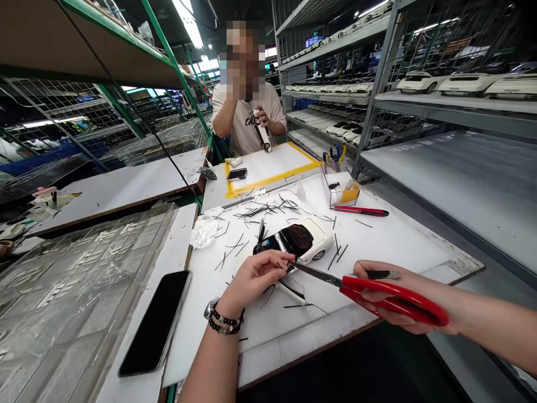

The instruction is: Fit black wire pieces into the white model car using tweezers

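Trimming a thin black strip by the model car

Left hand (255, 274) pinches black strip (289, 288), thin, floppy, light; hold close to the cut. Right hand (386, 296) closed on red scissors (390, 296), blades just right of pinch. Model car (300, 239) just behind

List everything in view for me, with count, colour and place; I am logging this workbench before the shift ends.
model car: one, white with dark roof, mid-bench
scissors: one, red-handled, in right hand, blades towards left hand
thin strips: many, black, scattered over the white board
phone: one, black, left of the board
pen: one, red and black, beyond the car
clear box: one, holding tools, far right of bench
crumpled wrap: one, white, left of the car
shelf cars: several, white, on racks at right
co-worker: one, beige shirt, opposite, holding a part
left hand: pinching a small piece by the car
right hand: gripping the scissors
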